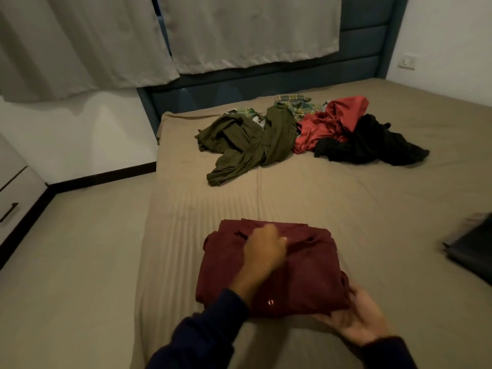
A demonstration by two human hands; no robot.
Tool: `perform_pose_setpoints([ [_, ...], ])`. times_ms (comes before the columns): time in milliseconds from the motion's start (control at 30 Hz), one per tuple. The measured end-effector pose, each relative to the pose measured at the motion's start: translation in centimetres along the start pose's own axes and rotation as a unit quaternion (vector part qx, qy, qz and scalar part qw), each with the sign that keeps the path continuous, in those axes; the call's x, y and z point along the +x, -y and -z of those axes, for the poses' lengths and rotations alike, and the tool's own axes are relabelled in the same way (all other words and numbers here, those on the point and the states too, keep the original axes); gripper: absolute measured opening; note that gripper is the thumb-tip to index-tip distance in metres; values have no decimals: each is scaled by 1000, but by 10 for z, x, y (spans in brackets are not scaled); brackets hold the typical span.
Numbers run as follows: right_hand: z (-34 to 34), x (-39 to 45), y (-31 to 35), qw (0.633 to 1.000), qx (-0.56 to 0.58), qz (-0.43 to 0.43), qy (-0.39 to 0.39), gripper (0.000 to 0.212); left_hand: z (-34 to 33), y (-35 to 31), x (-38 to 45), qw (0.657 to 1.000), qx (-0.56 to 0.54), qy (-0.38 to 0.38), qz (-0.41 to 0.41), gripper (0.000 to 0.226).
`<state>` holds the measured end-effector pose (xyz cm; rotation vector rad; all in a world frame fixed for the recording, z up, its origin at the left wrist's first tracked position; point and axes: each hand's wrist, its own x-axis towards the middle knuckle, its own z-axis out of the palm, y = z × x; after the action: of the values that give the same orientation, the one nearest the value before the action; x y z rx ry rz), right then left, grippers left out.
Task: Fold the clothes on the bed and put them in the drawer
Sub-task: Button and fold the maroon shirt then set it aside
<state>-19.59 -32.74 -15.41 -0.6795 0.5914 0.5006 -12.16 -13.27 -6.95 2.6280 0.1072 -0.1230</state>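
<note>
A folded maroon shirt (306, 267) lies on the near part of the tan bed (332, 198). My left hand (263, 249) rests on top of it near its far edge, blurred by motion. My right hand (354, 318) lies palm up at the shirt's near right corner, with its fingers slid under the edge. Farther up the bed is an unfolded pile: an olive green garment (247, 139), a plaid piece (298, 105), a red garment (330, 121) and a black one (372, 145).
A white drawer unit (16, 187) with a dark handle (9, 212) stands at the far left across the floor. A dark flat object (471, 249) lies at the bed's right edge. Grey curtains (239, 33) hang over the blue headboard (266, 83).
</note>
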Motion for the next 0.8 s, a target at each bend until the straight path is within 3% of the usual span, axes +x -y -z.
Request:
perform_pose_setpoints([
  [67,14,-12,22,986,-125,44,-102,49,7,56,11,995,18,-79,58,29],
  [100,17,-15,33,954,-215,96,-184,46,12,81,14,990,43,-108,82,34],
  [167,9,-14,46,856,-346,245,-296,34,15,117,20,981,63,-121,137,49],
  [233,-13,-3,55,787,-452,318,-276,32,16,137,26,979,5,-100,176,59],
  [300,-33,15,63,784,-509,272,-227,59,15,142,31,969,-124,-97,191,52],
  [367,-43,32,68,777,-538,234,-228,67,14,139,35,940,-253,-95,210,42],
  [467,-49,46,64,755,-546,262,-252,27,12,140,42,900,-357,-74,239,36],
  [500,-50,46,63,750,-546,280,-248,22,12,141,44,892,-378,-69,237,35],
  [633,-50,40,58,718,-511,389,-270,13,20,128,48,879,-429,-99,183,14],
  [800,-53,45,65,681,-451,498,-292,10,30,108,65,853,-495,-103,134,20],
])
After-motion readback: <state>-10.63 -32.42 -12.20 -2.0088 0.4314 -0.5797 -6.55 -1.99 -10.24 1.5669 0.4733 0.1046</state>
